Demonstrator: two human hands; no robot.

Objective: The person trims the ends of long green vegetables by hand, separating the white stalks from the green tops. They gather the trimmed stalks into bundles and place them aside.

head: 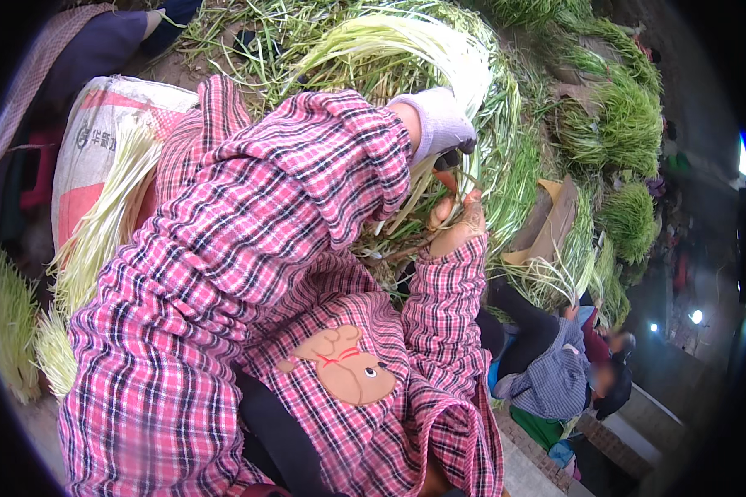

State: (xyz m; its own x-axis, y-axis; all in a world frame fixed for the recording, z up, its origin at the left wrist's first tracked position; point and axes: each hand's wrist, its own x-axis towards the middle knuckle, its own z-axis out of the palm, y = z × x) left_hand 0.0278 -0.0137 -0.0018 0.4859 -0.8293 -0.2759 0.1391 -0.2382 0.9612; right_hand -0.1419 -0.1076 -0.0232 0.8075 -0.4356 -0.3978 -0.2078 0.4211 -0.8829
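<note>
My left hand (438, 121) wears a pale lilac knit glove and is closed on a bundle of long, chive-like greens (432, 40). The bundle's pale stalks curve over and away to the upper left. Just below the glove, my bare right hand (460, 227) has its thumb and fingers pinched around a few thin stalks. Between the two hands shows a small orange and dark piece (446, 178), partly covered; I cannot tell what it is. A thin brown strand (404, 253) lies beside the right wrist. Both my sleeves are pink plaid.
At left, a bunch of pale stalks (121, 180) rests on a white and red woven sack (78, 161) bearing writing. Loose greens (522, 186) surround my hands, with a cardboard piece (550, 220) among them. Green bundles (621, 124) stand at right, near seated people (553, 373).
</note>
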